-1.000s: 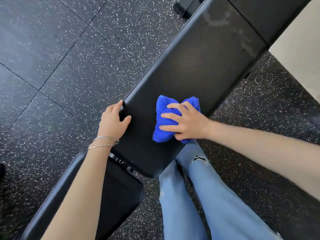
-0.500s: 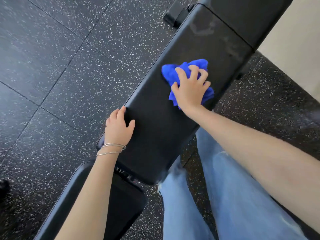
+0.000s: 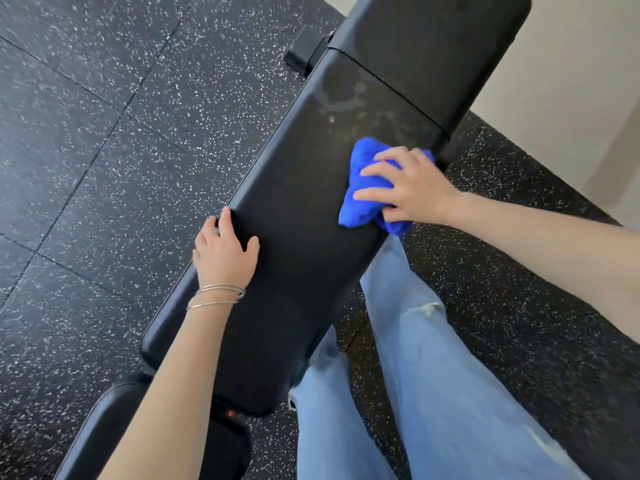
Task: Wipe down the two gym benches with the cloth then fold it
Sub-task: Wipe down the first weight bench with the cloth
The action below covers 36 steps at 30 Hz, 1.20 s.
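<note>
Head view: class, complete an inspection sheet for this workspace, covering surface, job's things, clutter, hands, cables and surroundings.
Surface: black bench pad, smears near its far seam.
Job's things: blue cloth bunched at the pad's right edge; second pad at bottom left.
Clutter: nothing seen.
Hands: right hand grips the cloth; left hand holds the pad's left edge.
Cables: nothing seen.
Surroundings: speckled floor, pale wall.
</note>
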Motion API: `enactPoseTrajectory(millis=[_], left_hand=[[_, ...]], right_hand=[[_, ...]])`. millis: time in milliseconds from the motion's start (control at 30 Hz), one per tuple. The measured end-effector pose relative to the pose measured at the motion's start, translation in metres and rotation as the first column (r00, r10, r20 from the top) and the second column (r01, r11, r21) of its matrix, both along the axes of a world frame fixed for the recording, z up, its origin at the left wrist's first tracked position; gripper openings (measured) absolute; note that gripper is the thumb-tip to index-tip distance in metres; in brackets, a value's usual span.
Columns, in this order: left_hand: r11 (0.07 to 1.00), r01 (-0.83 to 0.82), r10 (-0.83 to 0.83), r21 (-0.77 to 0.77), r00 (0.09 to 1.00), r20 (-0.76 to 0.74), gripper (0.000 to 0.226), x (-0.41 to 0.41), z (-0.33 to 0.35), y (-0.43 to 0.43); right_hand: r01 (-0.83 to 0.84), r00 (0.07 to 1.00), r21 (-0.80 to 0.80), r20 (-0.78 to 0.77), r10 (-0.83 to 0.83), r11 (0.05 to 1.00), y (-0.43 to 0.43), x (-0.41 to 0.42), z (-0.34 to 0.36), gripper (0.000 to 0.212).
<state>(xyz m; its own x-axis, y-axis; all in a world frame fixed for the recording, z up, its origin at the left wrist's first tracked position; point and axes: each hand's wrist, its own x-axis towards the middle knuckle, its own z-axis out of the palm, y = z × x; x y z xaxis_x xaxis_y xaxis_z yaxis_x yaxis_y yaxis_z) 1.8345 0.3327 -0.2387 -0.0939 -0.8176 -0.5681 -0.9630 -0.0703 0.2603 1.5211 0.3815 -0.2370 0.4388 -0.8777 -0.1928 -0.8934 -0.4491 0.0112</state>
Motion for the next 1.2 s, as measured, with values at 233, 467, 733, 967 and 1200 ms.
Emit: enactPoseTrajectory(millis=[233,467,733,967,1200], left_hand=[[0.997,-0.077,0.077,-0.007,0.995,0.06,0.074,-0.045,-0.004,-0.022],[0.996,-0.083,0.084,-0.018,0.994,0.077,0.081,-0.083,-0.008,-0.047],[0.997,-0.061,0.063,-0.043,0.996,0.059,0.084,-0.122,-0.008,-0.063],[0.993,-0.111,0.112,-0.03,0.992,0.052,0.083,-0.124,-0.01,-0.067],[0.981,-0.191,0.192,-0.026,0.98,0.045,0.078,-0.13,-0.007,-0.071]], right_hand=[[0.886,0.459,0.013,0.096,-0.883,0.463,-0.022,0.014,-0.006,0.037],[0.417,0.901,-0.015,0.136,-0.411,0.909,0.003,0.016,-0.005,0.042],[0.149,0.988,-0.018,-0.04,-0.15,0.989,-0.017,-0.055,-0.012,0.034],[0.321,0.945,-0.031,0.068,-0.319,0.946,-0.11,-0.015,-0.005,0.032],[0.348,0.921,-0.124,0.228,-0.315,0.929,-0.135,-0.013,-0.004,0.031]])
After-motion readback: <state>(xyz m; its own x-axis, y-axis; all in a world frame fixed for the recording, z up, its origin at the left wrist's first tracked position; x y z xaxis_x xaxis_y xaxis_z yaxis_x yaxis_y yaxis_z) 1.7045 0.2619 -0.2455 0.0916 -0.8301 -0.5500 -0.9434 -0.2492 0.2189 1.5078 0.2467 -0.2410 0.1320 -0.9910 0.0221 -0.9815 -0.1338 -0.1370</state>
